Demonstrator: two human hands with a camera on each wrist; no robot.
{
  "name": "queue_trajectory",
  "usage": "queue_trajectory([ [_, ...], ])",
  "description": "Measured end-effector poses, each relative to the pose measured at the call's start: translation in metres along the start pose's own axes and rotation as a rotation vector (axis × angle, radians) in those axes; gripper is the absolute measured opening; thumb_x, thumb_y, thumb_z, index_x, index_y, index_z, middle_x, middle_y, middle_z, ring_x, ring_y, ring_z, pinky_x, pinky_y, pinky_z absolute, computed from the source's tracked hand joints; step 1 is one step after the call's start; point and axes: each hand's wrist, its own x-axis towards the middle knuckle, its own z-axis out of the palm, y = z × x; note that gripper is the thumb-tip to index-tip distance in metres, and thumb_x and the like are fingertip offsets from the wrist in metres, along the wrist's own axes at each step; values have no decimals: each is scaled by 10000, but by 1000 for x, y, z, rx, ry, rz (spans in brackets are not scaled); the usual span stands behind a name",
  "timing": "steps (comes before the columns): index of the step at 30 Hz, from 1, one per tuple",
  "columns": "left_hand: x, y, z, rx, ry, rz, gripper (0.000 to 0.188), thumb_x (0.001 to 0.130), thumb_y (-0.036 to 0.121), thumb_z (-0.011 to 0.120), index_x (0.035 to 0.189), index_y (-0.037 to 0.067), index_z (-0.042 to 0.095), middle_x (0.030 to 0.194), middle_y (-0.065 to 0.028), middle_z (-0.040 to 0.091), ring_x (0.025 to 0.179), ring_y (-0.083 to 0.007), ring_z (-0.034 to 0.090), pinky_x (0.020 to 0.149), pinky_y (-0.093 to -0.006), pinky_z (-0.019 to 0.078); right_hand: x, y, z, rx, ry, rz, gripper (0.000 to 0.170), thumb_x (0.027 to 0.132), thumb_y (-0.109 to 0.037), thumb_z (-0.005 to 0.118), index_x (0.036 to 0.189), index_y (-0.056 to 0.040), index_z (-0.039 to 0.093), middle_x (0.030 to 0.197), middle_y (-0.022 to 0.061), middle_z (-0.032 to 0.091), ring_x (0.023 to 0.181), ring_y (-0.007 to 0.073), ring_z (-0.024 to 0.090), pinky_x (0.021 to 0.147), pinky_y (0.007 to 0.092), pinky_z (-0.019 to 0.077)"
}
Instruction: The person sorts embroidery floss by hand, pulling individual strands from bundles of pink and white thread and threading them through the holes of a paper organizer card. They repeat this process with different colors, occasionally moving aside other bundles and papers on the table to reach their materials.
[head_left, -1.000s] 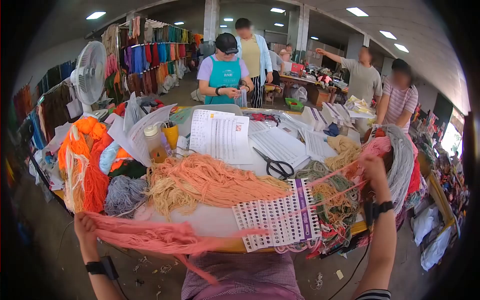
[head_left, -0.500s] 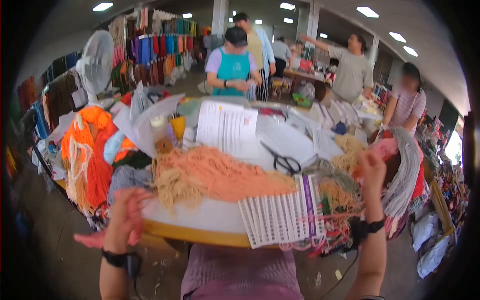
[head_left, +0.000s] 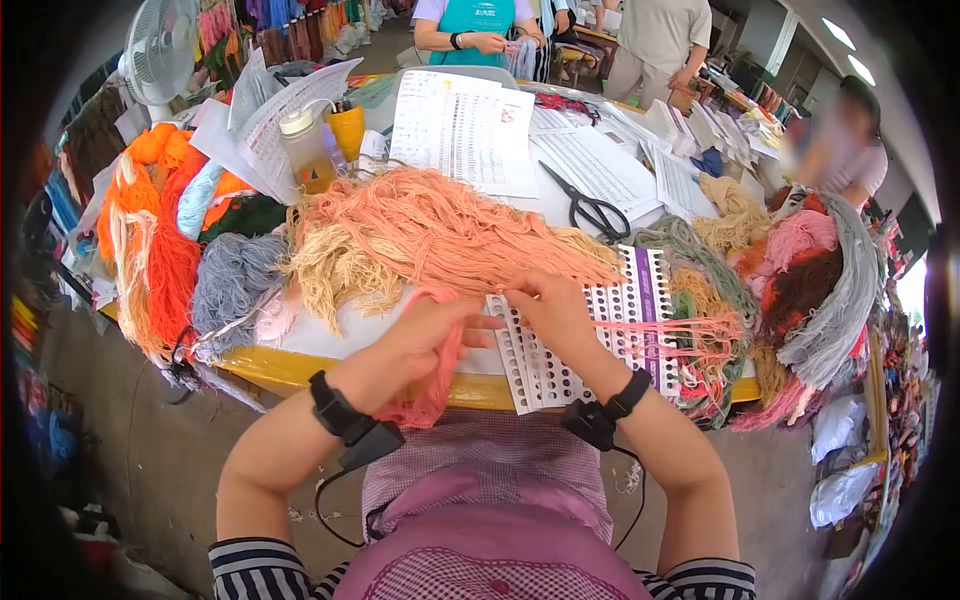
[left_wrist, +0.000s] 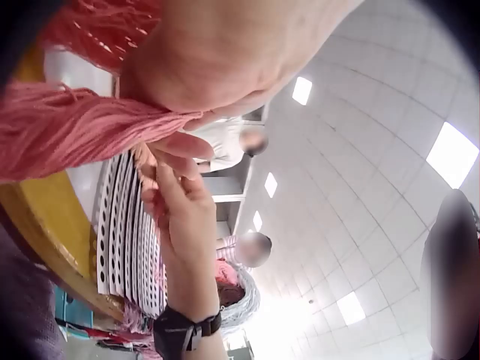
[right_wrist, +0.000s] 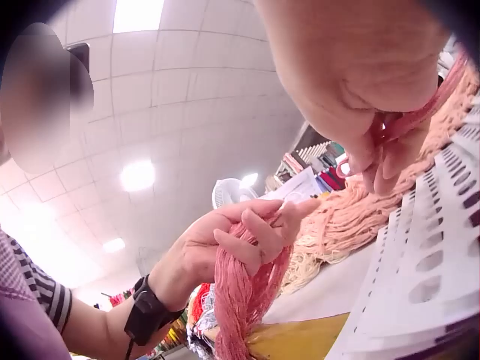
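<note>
A pink yarn skein (head_left: 418,402) hangs from my left hand (head_left: 420,335), whose fingers curl round it in the right wrist view. Close beside it, my right hand (head_left: 562,322) pinches a few pink strands between thumb and fingertips, at the top corner of the white perforated cards (head_left: 522,375). In the right wrist view those pink strands (right_wrist: 427,105) run back through the hand. Other pink strands (head_left: 650,343) lie across the cards and their purple printed band. Just behind both hands spreads a heap of peach yarn (head_left: 450,225), with cream yarn (head_left: 340,270) along its side.
Black scissors (head_left: 590,205) lie on printed sheets (head_left: 460,130). A bottle (head_left: 305,150) and a yellow cup (head_left: 347,130) stand at the back left. Orange yarn (head_left: 160,210) and grey-blue yarn (head_left: 240,285) pile up left; mixed skeins (head_left: 830,290) lie right. Several people stand beyond.
My hands were wide apart with pink yarn stretched between them; both have come together at the table's front edge beside the cards. The head view has tilted down.
</note>
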Motion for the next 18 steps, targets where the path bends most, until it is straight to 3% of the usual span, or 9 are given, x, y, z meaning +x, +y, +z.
queue_trajectory([
  [1,9,-8,0,-80,-24,-49,245,902,213,613,1116,95,616,980,-90,690,694,-123,626,513,-214,420,4,4,4,4,-2,-3,109,844,-149,633,821,-52,676,710,92,662,559,210,622,544,331,484],
  [3,20,-20,0,-116,-12,-48,229,903,217,613,1094,91,612,972,-91,691,697,-124,627,507,-227,428,10,15,14,-381,95,-242,105,818,-157,626,796,-62,665,721,127,658,626,290,636,563,381,491],
  [4,24,-25,1,-132,20,-20,218,900,211,619,1081,90,613,948,-83,689,683,-123,625,504,-232,430,10,10,17,-436,55,-194,105,794,-166,621,767,-69,648,749,143,656,701,334,634,599,423,495],
  [8,29,-29,0,-96,122,99,173,881,187,652,1008,71,631,818,-54,664,582,-121,599,443,-224,405,4,13,24,-589,44,-353,143,783,-200,638,753,-61,627,776,143,656,734,320,641,617,417,497],
  [11,34,-30,-8,-31,147,130,156,883,170,654,972,43,640,798,-54,659,566,-126,602,423,-218,407,-1,-6,13,-519,-9,-245,176,752,-226,666,773,-54,634,791,142,656,719,313,638,617,399,496],
  [14,31,-24,2,-8,174,99,160,888,151,648,962,9,643,818,-66,668,602,-138,633,444,-228,452,6,-10,-1,-176,-150,-25,260,693,-254,704,840,-42,668,739,114,651,670,250,637,623,346,497],
  [15,30,-22,7,3,178,70,164,890,138,645,964,-8,643,830,-72,673,628,-145,652,465,-238,481,7,-10,-1,-178,-152,-31,260,693,-254,704,840,-42,668,739,114,651,670,250,637,623,346,497],
  [17,38,-24,1,23,156,69,178,886,141,650,970,-16,644,835,-78,678,647,-152,664,482,-245,497,6,-8,0,-140,-179,24,242,734,-207,694,872,-12,657,692,74,648,643,127,620,603,280,489],
  [18,39,-21,1,46,131,62,192,882,143,655,976,-24,645,840,-83,682,666,-160,676,499,-251,514,5,-8,1,-141,-177,18,242,734,-207,694,872,-12,657,692,74,648,643,127,620,603,280,489],
])
